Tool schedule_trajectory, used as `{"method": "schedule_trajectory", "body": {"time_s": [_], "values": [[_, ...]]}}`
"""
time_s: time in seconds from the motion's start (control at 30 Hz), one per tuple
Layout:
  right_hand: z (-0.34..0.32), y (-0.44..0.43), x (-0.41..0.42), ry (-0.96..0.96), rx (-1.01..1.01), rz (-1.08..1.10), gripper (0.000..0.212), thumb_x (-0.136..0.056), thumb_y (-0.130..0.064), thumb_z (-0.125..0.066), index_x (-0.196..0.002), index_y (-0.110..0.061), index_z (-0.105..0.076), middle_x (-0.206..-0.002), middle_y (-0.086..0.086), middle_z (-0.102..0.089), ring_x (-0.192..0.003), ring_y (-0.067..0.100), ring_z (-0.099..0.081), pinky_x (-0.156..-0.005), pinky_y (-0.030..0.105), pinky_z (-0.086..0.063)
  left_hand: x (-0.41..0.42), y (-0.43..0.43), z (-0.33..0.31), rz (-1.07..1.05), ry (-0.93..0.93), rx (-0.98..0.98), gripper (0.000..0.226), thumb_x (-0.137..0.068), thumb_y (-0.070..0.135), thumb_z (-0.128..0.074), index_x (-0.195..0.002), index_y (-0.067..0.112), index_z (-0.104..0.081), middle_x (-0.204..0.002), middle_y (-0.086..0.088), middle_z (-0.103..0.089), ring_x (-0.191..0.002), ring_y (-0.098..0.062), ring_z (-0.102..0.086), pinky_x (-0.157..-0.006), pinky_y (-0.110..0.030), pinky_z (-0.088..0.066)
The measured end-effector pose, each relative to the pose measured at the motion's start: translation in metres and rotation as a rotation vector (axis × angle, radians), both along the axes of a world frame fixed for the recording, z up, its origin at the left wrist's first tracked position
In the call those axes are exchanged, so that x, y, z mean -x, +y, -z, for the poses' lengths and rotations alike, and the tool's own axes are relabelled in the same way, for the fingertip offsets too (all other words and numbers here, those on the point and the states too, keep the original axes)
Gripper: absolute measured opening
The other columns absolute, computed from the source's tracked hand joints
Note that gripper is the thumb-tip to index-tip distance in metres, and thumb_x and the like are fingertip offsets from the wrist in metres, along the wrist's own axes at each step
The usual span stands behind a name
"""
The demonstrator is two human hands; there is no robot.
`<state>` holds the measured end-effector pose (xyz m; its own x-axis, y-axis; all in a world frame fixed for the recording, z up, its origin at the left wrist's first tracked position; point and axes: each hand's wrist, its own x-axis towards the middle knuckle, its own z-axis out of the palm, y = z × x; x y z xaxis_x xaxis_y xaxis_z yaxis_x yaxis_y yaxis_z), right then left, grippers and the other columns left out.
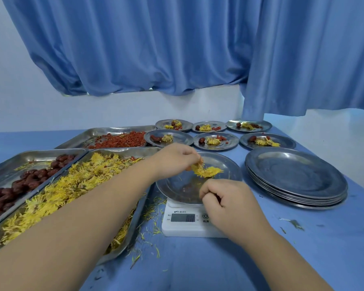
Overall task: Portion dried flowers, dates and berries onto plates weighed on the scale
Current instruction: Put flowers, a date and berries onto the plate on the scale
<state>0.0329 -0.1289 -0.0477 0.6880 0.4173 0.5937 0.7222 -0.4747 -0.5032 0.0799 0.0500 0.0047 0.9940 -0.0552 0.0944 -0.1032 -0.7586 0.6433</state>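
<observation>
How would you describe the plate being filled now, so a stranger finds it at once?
Find the white scale right of the flower tray. The plate sits on it. The filled plates behind and the stack beside lie directly on the table.

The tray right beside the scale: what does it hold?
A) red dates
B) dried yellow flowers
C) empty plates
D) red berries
B: the tray next to the scale, on its left, is heaped with dried yellow flowers; the dates and the berries lie in other trays, farther left and behind.
</observation>
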Motion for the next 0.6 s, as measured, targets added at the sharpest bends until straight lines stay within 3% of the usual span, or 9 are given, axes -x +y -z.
{"method": "schedule_trajectory", "body": {"time_s": [0.1, 0.23, 0.33, 0.43, 0.6], "values": [[0.0, 0.001, -0.001, 0.001, 0.006, 0.004, 0.018, -0.07, -0.019, -0.041, -0.063, -0.018, -0.058, -0.057, -0.01, -0.053, -0.062, 0.014, -0.05, -0.056, 0.035, -0.045, 0.004, 0.004, 0.0, 0.004, -0.049, -0.079, 0.021, -0.093, 0.04, -0.055, -0.087, 0.03, -0.073, -0.09, 0.011, -0.073, -0.085, -0.007, -0.067, -0.084, -0.034, -0.054], [0.002, 0.002, 0.0, 0.002, 0.004, 0.008, 0.018, -0.07, -0.019, -0.041, -0.064, -0.017, -0.058, -0.061, -0.007, -0.055, -0.063, 0.013, -0.05, -0.055, 0.035, -0.044, 0.012, 0.008, -0.001, 0.005, -0.084, -0.071, 0.021, -0.092, 0.04, -0.056, -0.088, 0.029, -0.073, -0.084, 0.008, -0.072, -0.084, -0.02, -0.069, -0.082, -0.043, -0.057], [0.002, 0.003, 0.001, 0.005, -0.001, 0.017, 0.019, -0.07, -0.019, -0.041, -0.065, -0.018, -0.059, -0.068, -0.011, -0.058, -0.064, 0.013, -0.05, -0.055, 0.033, -0.044, 0.018, 0.01, 0.0, 0.006, -0.077, -0.03, 0.021, -0.089, 0.042, -0.056, -0.086, 0.031, -0.074, -0.088, 0.01, -0.071, -0.085, -0.019, -0.069, -0.08, -0.042, -0.058], [0.002, 0.003, 0.001, 0.019, -0.01, 0.024, 0.019, -0.07, -0.019, -0.041, -0.065, -0.018, -0.059, -0.066, -0.012, -0.057, -0.063, 0.012, -0.05, -0.054, 0.033, -0.045, 0.02, 0.014, 0.001, 0.006, -0.07, -0.006, 0.021, -0.089, 0.042, -0.056, -0.087, 0.032, -0.075, -0.086, 0.016, -0.072, -0.086, -0.007, -0.068, -0.078, -0.034, -0.054], [0.003, 0.003, 0.001, 0.039, -0.036, 0.023, 0.02, -0.07, -0.019, -0.042, -0.064, -0.018, -0.061, -0.06, -0.009, -0.056, -0.06, 0.011, -0.05, -0.053, 0.033, -0.045, 0.019, 0.017, 0.002, -0.013, -0.078, 0.013, 0.014, -0.089, 0.025, -0.063, -0.1, 0.026, -0.071, -0.09, 0.009, -0.074, -0.091, -0.008, -0.068, -0.09, -0.032, -0.054]]}}
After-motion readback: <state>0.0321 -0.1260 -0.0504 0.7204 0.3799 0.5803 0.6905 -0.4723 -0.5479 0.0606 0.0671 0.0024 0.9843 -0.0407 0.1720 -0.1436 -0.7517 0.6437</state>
